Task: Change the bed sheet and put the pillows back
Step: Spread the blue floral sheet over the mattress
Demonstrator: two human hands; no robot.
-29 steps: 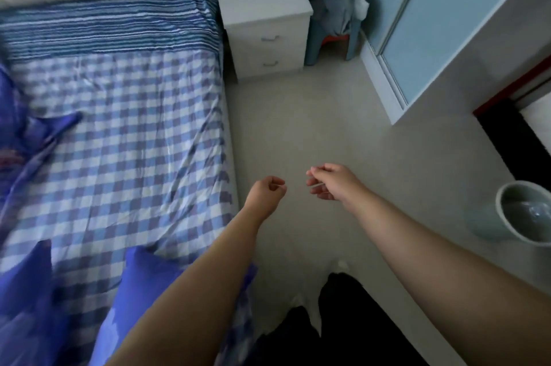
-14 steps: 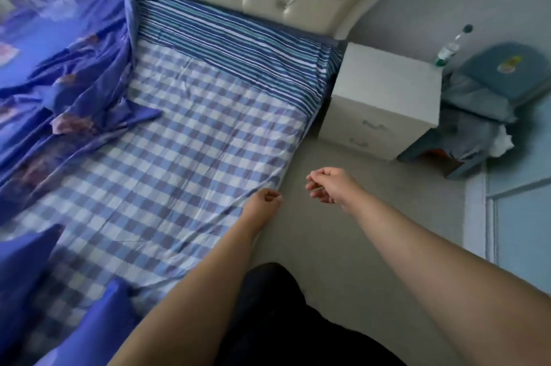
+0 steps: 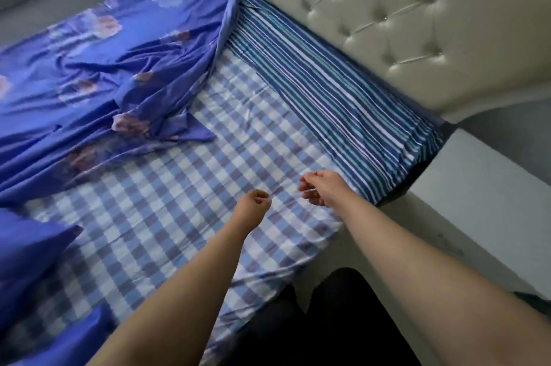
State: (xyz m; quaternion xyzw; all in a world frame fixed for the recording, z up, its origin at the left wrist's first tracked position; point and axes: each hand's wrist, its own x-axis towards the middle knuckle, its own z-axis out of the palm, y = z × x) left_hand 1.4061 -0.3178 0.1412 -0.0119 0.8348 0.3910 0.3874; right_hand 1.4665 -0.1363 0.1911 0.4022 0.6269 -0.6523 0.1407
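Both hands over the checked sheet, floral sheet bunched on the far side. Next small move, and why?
Probably reach the left hand to the floral sheet and grip its loose edge: both hands, right hand included, hold nothing, and it covers only part of the checked sheet.

My left hand [image 3: 252, 207] is curled into a fist and my right hand [image 3: 322, 191] is loosely curled, both over the checked sheet [image 3: 185, 216] and holding nothing; the floral sheet [image 3: 98, 73] lies rumpled at the far left, the striped band [image 3: 334, 103] runs along the headboard [image 3: 402, 16]; a white nightstand [image 3: 483, 186] stands at right.
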